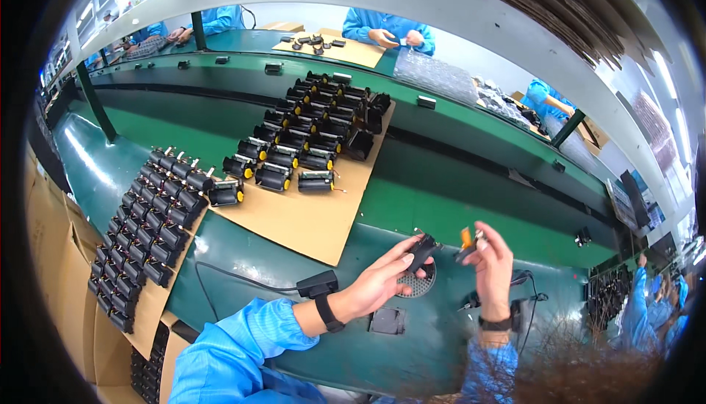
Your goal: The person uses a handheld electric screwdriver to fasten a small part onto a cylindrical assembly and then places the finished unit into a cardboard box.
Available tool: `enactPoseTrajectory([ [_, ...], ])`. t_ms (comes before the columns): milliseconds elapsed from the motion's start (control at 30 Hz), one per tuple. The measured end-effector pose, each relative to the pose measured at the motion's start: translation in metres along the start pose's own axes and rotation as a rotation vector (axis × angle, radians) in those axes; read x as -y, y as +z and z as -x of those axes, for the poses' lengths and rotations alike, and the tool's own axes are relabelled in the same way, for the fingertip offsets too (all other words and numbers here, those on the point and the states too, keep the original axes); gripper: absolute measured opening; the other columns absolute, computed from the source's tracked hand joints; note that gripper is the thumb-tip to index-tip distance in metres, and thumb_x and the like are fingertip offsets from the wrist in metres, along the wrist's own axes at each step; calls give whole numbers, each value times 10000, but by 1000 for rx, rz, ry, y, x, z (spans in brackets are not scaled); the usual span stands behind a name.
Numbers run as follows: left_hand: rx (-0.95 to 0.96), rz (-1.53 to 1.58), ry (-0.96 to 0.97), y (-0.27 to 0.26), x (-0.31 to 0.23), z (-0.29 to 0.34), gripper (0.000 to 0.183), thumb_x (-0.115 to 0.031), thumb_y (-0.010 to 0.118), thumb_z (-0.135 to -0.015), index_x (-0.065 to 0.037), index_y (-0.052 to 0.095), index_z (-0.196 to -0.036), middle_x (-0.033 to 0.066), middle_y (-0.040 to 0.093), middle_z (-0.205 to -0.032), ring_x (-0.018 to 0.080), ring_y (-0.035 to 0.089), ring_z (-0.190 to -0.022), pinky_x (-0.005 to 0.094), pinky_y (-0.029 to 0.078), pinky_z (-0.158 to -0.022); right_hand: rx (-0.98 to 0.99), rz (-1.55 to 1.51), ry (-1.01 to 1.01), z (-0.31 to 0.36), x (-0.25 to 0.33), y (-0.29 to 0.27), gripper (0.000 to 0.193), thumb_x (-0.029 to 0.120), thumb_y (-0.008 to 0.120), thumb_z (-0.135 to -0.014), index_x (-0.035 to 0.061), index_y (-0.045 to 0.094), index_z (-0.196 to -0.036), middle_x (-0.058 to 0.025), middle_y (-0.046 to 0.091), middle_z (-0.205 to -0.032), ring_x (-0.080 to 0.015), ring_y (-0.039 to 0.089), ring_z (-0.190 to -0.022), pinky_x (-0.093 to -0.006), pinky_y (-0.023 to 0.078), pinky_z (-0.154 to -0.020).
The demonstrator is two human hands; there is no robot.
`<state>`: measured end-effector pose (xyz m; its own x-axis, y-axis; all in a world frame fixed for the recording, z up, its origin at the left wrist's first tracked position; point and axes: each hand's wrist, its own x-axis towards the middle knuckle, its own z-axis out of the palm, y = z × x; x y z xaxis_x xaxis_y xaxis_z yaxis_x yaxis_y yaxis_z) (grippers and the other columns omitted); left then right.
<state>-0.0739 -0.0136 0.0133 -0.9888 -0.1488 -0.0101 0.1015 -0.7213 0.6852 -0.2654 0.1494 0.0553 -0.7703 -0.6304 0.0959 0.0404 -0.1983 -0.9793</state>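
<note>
Here at the green workbench [331, 352], a black housing [422, 252] is held out in the left hand [386, 272], pinched between thumb and fingers, the grip narrow, the lower fingers curled loosely beneath it. Just across a small gap, the right hand [494, 268] is raised, its fingers bent and drawn close together, and a small part with an orange tab [466, 238] seems to be nipped at the fingertips, though blur keeps the exact contact from being made out. The two pieces are held near each other, not touching. Below the housing, a round perforated disc [425, 284] is partly covered by the left fingers; nearer the front edge, a flat dark square piece [387, 322] is laid on the bench. By the left wrist, a black box with a cable [318, 284] is seen. Farther off, rows of black units with yellow caps [274, 177] are set out on a cardboard sheet [294, 220], and, to the left, more black units [147, 227] are lined up in close ranks.
</note>
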Motion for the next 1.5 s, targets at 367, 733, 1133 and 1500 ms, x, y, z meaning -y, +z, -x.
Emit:
enactPoseTrajectory([
  [367, 7, -270, 92, 14, 4, 0, 657, -182, 605, -1070, -97, 296, -1643, 97, 495, -1556, 158, 539, -1301, 293, 489, -924, 1, 91, -145, 69, -9, 36, 303, -19, 712, -957, -19, 553, -1215, -104, 638, -1078, -142, 690, -873, -302, 630, -731],
  [733, 8, -380, 258, 14, 17, -2, 633, -144, 685, -1023, -45, 404, -1582, 114, 461, -1529, 242, 459, -1441, 404, 356, -1224, 4, 61, -146, 74, -10, 39, 301, -15, 720, -948, 12, 520, -1171, -91, 636, -1047, -126, 676, -836, -272, 581, -715],
  [1133, -31, -976, 418, 25, 5, 12, 763, -191, 782, -944, -77, 418, -1605, 143, 409, -1471, 265, 547, -1292, 382, 534, -1028, -54, 41, -119, 72, -14, 39, 272, -53, 710, -958, -4, 505, -1129, -128, 654, -996, -187, 736, -788, -306, 629, -706],
  [1500, -64, -1094, 436, 30, -4, 13, 630, -207, 741, -991, 0, 494, -1532, 154, 586, -1316, 226, 673, -1059, 333, 583, -917, -43, 202, -240, 74, -16, 36, 512, 11, 784, -885, 11, 578, -1353, -106, 579, -1239, -171, 634, -1046, -307, 567, -858],
])
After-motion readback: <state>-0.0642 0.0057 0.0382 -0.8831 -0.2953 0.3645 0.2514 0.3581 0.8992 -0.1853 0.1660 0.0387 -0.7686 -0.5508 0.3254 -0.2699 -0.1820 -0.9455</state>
